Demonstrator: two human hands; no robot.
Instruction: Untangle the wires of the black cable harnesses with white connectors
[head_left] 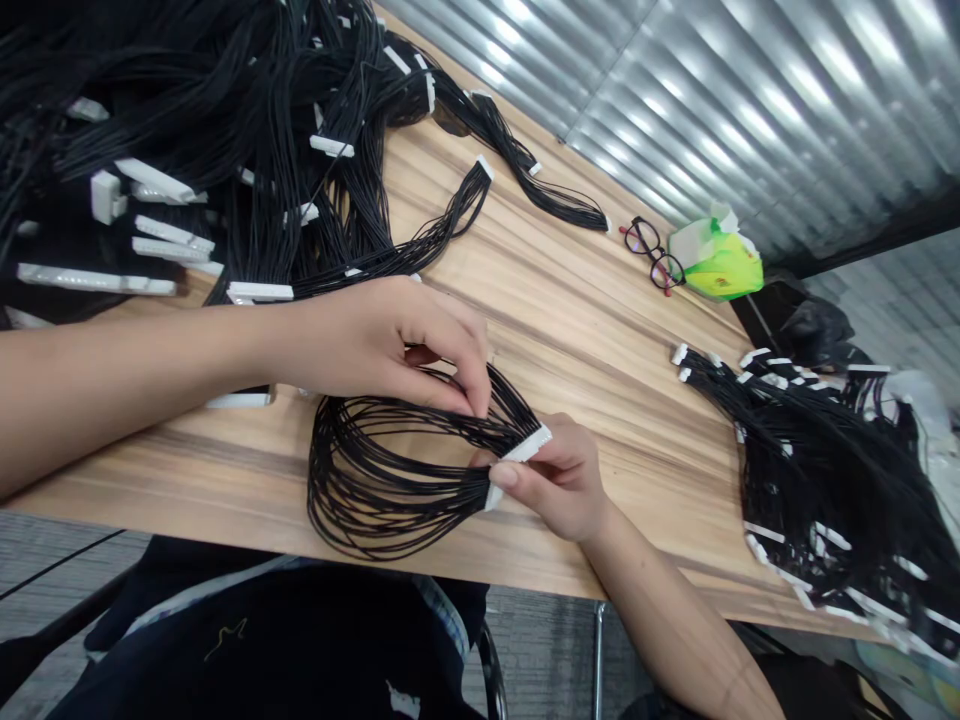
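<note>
A looped harness of thin black wires (375, 480) lies on the wooden table (570, 300) near its front edge. Its wires end in a long white connector (523, 455). My right hand (562, 480) grips that connector between thumb and fingers. My left hand (390, 340) reaches in from the left and pinches the black wires just beside the connector, fingers closed on them.
A large heap of black wire harnesses with white connectors (187, 150) covers the table's far left. Another pile (832, 480) lies at the right. Glasses (652, 252) and a green-and-white packet (716, 262) sit near the far edge. A corrugated metal wall (712, 90) stands behind.
</note>
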